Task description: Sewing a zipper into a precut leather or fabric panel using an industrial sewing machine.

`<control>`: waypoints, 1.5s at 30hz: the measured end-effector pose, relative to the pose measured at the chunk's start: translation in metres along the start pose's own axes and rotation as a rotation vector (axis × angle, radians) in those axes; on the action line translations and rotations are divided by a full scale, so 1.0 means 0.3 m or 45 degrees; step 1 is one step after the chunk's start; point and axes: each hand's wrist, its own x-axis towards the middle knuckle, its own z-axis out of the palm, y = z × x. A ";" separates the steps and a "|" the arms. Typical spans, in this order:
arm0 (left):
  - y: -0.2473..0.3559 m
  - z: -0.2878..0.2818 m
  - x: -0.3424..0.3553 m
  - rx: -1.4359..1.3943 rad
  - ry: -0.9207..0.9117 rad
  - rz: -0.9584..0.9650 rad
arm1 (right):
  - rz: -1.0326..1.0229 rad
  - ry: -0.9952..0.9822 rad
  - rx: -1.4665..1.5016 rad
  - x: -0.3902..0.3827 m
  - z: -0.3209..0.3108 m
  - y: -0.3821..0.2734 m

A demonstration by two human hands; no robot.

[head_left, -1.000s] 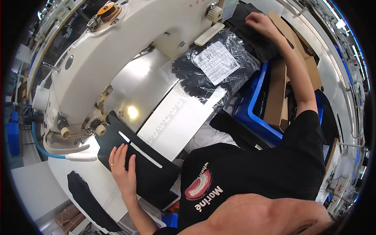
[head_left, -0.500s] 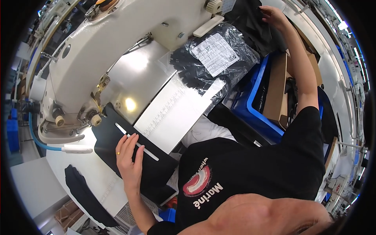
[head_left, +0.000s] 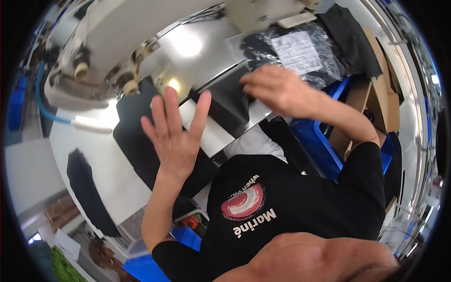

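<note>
My left hand [head_left: 176, 145] is raised, fingers spread and holding nothing, over a dark fabric panel [head_left: 131, 124] beside the sewing machine [head_left: 108, 42]; the white strip seen earlier on the panel is hidden. My right hand [head_left: 277, 91], blurred, has its bent fingers on the edge of a second black fabric piece [head_left: 225, 105], which hangs over the white ruled plate [head_left: 211, 137]. Beyond it lies a plastic bag [head_left: 256, 47] of black items with a label [head_left: 293, 51]. A narrow dark piece [head_left: 89, 188] lies at the left.
A blue tub [head_left: 310, 145] holding cardboard boxes [head_left: 390, 108] is at the right, with dark fabric [head_left: 352, 42] heaped beyond the bag. A hose with a white handpiece [head_left: 91, 123] lies on the left. A blue bin [head_left: 141, 270] stands lower left.
My right hand has come from the fabric heap toward the middle, bringing a black piece over the ruled plate. My left hand has lifted and spread its fingers. The view has shifted.
</note>
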 end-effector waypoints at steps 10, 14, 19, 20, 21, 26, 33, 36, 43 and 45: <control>-0.074 -0.013 -0.068 -0.508 -0.326 0.311 | 0.251 0.010 0.208 -0.048 0.139 -0.072; -0.095 0.017 -0.068 -0.740 -0.226 0.138 | 0.250 -0.011 0.152 -0.085 0.130 -0.104; -0.108 0.013 -0.061 -0.753 -0.359 0.077 | 0.089 0.052 0.008 -0.128 0.139 -0.089; -0.108 0.007 -0.059 -0.724 -0.456 0.057 | 0.121 0.014 0.046 -0.131 0.136 -0.086; -0.105 0.000 -0.058 -0.725 -0.475 0.088 | 0.118 0.045 0.052 -0.133 0.132 -0.089; -0.082 -0.045 -0.070 -0.709 -0.579 0.131 | 0.145 -0.005 0.066 -0.150 0.113 -0.145; -0.079 -0.037 -0.058 -0.727 -0.533 0.052 | 0.679 0.029 0.513 -0.158 0.108 -0.112; -0.131 -0.021 -0.018 -1.090 -0.694 -0.150 | 0.766 0.071 0.629 -0.133 0.092 -0.107; -0.196 -0.002 0.046 -1.510 -1.080 -0.503 | 0.777 0.029 0.686 -0.082 0.065 -0.114; -0.196 0.003 0.048 -1.503 -0.989 -0.441 | 0.859 -0.009 0.706 -0.083 0.063 -0.112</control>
